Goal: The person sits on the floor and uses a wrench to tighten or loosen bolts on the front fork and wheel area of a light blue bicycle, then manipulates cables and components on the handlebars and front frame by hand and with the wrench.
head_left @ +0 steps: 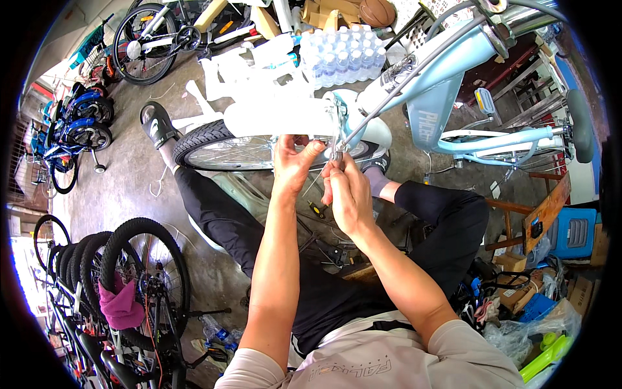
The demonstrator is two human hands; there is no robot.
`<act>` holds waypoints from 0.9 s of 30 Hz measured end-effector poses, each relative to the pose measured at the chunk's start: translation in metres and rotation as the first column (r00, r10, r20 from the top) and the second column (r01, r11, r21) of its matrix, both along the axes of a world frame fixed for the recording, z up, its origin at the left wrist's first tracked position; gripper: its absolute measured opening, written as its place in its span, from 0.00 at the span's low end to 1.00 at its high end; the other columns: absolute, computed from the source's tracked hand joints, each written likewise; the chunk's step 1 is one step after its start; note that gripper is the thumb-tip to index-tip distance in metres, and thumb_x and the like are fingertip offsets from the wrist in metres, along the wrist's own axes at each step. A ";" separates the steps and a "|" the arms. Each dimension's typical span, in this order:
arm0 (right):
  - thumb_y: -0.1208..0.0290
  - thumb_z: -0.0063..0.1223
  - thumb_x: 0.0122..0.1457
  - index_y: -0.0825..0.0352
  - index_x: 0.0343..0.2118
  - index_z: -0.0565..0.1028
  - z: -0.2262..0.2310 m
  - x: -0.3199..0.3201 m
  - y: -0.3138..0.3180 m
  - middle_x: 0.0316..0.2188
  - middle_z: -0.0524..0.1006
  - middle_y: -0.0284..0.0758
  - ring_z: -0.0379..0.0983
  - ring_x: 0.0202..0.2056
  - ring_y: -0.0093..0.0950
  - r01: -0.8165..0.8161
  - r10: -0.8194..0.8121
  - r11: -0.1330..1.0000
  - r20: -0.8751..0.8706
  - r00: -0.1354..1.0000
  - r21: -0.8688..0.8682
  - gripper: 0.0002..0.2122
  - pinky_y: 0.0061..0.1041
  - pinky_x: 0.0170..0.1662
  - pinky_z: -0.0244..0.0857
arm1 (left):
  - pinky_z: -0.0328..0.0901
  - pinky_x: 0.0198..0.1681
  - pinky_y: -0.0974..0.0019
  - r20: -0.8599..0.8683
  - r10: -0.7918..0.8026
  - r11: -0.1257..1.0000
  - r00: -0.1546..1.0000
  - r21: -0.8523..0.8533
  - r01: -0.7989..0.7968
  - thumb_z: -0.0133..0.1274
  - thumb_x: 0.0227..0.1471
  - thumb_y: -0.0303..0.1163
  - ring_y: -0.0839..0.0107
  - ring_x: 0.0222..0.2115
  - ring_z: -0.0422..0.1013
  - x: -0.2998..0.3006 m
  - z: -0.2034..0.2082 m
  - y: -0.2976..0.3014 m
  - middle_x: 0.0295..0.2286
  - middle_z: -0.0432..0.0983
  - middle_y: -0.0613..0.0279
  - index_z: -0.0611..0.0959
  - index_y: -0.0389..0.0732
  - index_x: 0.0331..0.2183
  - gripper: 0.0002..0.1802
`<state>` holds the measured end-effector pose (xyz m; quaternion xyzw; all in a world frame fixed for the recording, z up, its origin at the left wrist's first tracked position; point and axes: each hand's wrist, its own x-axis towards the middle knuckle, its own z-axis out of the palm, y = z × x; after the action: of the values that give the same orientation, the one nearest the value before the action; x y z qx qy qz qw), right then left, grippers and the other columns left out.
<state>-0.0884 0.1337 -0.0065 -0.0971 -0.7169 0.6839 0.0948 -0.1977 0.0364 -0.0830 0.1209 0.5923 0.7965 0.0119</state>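
Observation:
A light blue bicycle lies tilted before me, its front wheel and white fender between my legs. At the rim brake by the fork, both hands work close together. My left hand is curled at the wheel beside the brake, thumb stretched toward it; its fingers are partly hidden. With fingertips pinched at the brake's lower end, my right hand grips something too small to make out. A thin loose cable end sticks out down-left between the hands.
Bottled water packs stand beyond the wheel. Parked bicycles crowd the near left, with a pink cloth on one tyre. Right of me are a wooden stool, a blue plastic box and clutter. Tools lie below my hands.

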 end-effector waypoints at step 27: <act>0.65 0.41 0.68 0.71 0.34 0.71 0.007 -0.003 0.021 0.17 0.76 0.45 0.75 0.21 0.47 -0.100 0.132 0.810 -0.013 0.991 0.578 0.13 0.45 0.27 0.66 | 0.63 0.39 0.68 0.013 -0.028 0.998 1.000 0.053 0.027 0.74 0.41 0.36 0.75 0.33 0.65 0.000 -0.005 -0.001 0.30 0.72 0.70 0.80 0.39 0.41 0.26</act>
<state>-0.0916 0.1552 0.0006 -0.0021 -0.8918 0.4420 0.0966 -0.1982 0.0359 -0.0875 0.1240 0.5691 0.8125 0.0237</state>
